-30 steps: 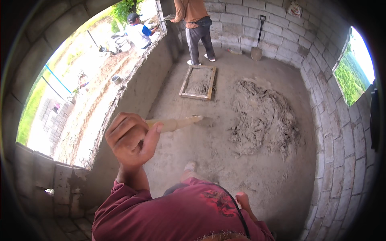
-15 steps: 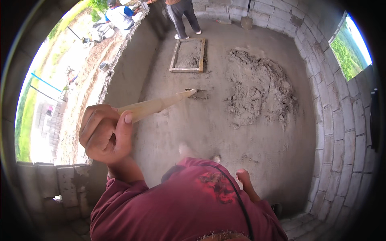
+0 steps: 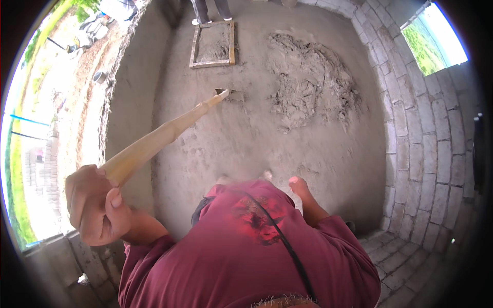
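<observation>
My left hand (image 3: 97, 204) is closed around a pale bamboo pole (image 3: 154, 142) at the lower left. The pole slants across the concrete floor (image 3: 215, 138) toward a dark flat blade (image 3: 231, 95) at its far end, resting in grey mud. My right hand (image 3: 299, 186) is curled beside my torso in the maroon shirt; what it holds, if anything, I cannot make out. To the right of the blade spreads a heap of wet mortar (image 3: 313, 82). Beyond it, at the back left, lies a wooden frame (image 3: 193, 46) with grey material inside.
A low plastered wall (image 3: 131, 87) runs along the left, with a bucket (image 3: 100, 77) outside. Block walls (image 3: 421, 138) with a window opening stand at the right. A person's legs (image 3: 205, 10) stand behind the frame; another person (image 3: 115, 7) is partly visible outside.
My left hand has moved down and leftward, and much more of the pole now shows. The view has tilted, so the floor objects sit higher in the picture and the people are mostly cropped.
</observation>
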### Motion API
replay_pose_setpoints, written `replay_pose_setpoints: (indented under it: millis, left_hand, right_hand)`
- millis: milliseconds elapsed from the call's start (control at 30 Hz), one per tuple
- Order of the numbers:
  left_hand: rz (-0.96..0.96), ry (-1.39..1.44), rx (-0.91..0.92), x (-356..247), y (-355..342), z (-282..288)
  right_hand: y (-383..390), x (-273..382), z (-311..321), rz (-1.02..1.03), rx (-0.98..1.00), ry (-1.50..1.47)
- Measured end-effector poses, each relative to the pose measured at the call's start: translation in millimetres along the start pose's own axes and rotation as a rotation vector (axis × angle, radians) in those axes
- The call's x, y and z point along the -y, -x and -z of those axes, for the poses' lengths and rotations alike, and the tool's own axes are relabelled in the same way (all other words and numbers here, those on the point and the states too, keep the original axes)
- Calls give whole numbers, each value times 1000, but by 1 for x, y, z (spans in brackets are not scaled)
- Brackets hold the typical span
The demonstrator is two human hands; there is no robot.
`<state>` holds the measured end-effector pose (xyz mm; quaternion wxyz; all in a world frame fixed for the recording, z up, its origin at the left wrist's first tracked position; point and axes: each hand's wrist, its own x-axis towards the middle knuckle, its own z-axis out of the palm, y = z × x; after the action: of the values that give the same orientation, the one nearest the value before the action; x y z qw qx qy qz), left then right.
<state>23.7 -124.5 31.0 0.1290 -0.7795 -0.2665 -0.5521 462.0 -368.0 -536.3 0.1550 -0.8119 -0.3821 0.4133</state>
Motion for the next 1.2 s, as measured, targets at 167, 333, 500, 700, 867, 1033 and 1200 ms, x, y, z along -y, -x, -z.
replay_pose_setpoints:
  millis: [167, 333, 500, 700, 867, 1033, 1200]
  left_hand:
    - [-22, -48, 27, 38, 27, 52]
    - [18, -56, 89, 71, 51, 97]
    - [88, -174, 29, 106, 59, 111]
    - [109, -284, 13, 153, 46, 128]
    - [129, -98, -10, 186, 22, 100]
    - [171, -54, 66, 215, -20, 80]
    - [267, -112, 124, 244, -34, 78]
  right_hand:
    - [-11, 94, -14, 1, 17, -36]
    - [-41, 176, -38, 164, -97, -157]
    - [-70, 269, -57, 148, -4, -402]
    - [-119, 366, -76, 85, 196, -733]
    - [-192, 445, -96, -183, 470, -978]
    - [-254, 514, -135, -481, 777, -1090]
    - [-270, 560, -159, -754, 658, -1256]
